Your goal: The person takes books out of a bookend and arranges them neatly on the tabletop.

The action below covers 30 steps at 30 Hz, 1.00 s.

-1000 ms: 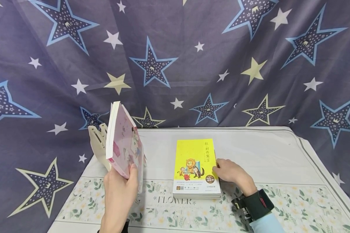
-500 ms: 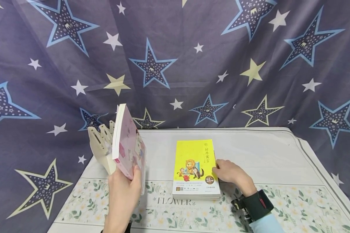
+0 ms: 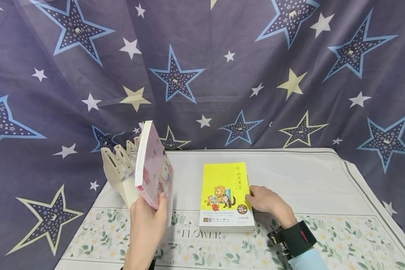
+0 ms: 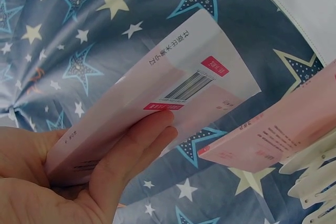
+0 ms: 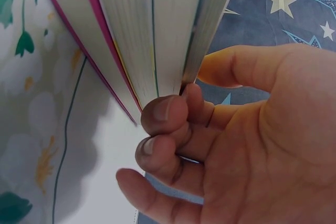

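Observation:
My left hand (image 3: 146, 221) grips a pink paperback book (image 3: 155, 165) by its lower end, holding it upright and tilted. In the left wrist view, the spine and barcoded back cover of this pink book (image 4: 173, 87) show between thumb and fingers. Nearby, a second pink book (image 4: 262, 135) stands against the ribs of a cream book rack (image 4: 315, 177). My right hand (image 3: 266, 200) is at the right edge of a stack topped by a yellow book (image 3: 224, 183). Up close, my right hand (image 5: 236, 114) pinches the top book's edge, thumb at its cover, other fingers curled beside the pages.
The slotted cream rack (image 3: 119, 168) stands at the table's left, partly hidden behind the held book. A white table cover (image 3: 290, 176) with a flowered band lies beneath everything. A dark star-patterned curtain (image 3: 206, 75) hangs right behind the table.
My left hand has moved a little to the right with the pink book, uncovering more of the rack. My right hand stays at the stack's edge, almost still.

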{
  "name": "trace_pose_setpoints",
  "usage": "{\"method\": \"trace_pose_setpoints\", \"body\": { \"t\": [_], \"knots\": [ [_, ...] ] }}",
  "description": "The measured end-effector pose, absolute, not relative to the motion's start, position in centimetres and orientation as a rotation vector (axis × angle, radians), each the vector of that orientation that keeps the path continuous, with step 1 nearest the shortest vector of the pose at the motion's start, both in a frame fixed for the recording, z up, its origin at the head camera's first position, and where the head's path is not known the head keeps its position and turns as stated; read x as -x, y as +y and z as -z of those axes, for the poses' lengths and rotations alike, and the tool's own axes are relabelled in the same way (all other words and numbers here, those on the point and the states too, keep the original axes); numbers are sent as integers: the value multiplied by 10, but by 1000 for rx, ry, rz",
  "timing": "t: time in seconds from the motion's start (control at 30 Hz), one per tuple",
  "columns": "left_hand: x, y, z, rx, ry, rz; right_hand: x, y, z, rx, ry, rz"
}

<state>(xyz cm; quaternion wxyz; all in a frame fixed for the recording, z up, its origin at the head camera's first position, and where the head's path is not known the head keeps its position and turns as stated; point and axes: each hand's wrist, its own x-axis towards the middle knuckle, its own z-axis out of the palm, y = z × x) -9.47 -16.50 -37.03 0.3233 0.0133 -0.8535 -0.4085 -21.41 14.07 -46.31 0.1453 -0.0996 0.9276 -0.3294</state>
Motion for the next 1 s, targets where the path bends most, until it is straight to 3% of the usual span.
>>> {"method": "trace_pose_setpoints", "body": {
  "t": [1.0],
  "knots": [
    [99, -151, 383, 101, -2255, 1133, 215, 141, 464, 273, 2678, 932]
  ]
}}
